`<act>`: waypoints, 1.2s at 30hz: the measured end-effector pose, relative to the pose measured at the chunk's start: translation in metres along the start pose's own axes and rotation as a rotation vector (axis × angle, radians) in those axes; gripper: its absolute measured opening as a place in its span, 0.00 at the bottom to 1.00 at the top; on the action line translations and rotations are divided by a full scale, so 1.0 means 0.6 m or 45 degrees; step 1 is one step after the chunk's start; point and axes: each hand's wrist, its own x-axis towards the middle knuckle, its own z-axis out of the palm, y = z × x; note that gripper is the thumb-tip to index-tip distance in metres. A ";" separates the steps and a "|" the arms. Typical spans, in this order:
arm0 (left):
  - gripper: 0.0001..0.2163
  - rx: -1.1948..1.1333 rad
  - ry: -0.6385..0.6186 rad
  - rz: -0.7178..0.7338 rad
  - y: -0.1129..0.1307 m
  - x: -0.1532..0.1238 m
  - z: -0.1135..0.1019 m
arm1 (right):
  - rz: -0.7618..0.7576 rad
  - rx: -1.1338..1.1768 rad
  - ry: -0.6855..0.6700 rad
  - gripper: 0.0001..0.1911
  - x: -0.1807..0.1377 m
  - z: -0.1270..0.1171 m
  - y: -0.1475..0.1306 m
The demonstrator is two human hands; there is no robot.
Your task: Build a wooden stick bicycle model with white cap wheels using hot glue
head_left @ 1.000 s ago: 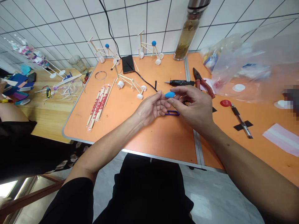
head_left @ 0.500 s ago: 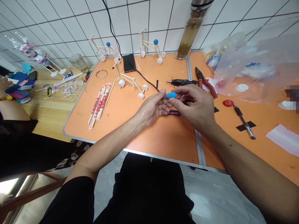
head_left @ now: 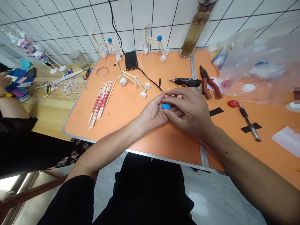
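A small oval lump of blue clay (head_left: 166,107) is pinched between the thumb and fingers of my right hand (head_left: 191,107). Below it, my left hand (head_left: 154,112) lies palm up and open, its fingers partly hidden behind the right one. The lump is right over the left palm; whether it touches the skin I cannot tell. Beyond my hands stands a stick model (head_left: 133,79) with white wheels and no blue ball on it. Two similar models, a left one (head_left: 106,47) and a right one (head_left: 154,43), each carry a blue ball near the wall.
Wrapped chopsticks (head_left: 100,104) lie on the left of the orange table. A phone (head_left: 131,60), a black-handled tool (head_left: 187,82), pliers (head_left: 208,82), a pen (head_left: 249,122) and a plastic bag (head_left: 257,68) surround my hands. Another person's arm (head_left: 14,104) is at the wooden table.
The blue clay has come down and slightly left, from between both hands' fingertips to over my left palm. My right hand moved with it, and the left palm has turned further up.
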 end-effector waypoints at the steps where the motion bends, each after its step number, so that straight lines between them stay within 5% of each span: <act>1: 0.20 -0.011 0.007 0.020 -0.001 0.001 0.000 | 0.016 0.049 0.005 0.11 0.002 -0.002 0.000; 5: 0.20 -0.044 -0.014 0.076 -0.001 0.000 0.003 | 0.144 0.207 0.105 0.20 0.006 -0.009 0.000; 12: 0.29 -0.060 -0.050 0.000 0.000 -0.011 0.011 | 0.186 0.007 0.080 0.30 0.018 -0.007 -0.003; 17: 0.27 -0.056 -0.063 0.088 0.000 -0.013 0.009 | 0.244 -0.026 0.073 0.26 0.020 -0.007 0.010; 26: 0.29 -0.211 -0.074 0.101 0.013 -0.015 0.012 | -0.002 -0.121 0.023 0.14 0.009 -0.003 0.009; 36: 0.31 -0.234 -0.025 0.036 0.002 -0.001 0.002 | 0.139 0.096 0.116 0.10 0.005 0.001 0.026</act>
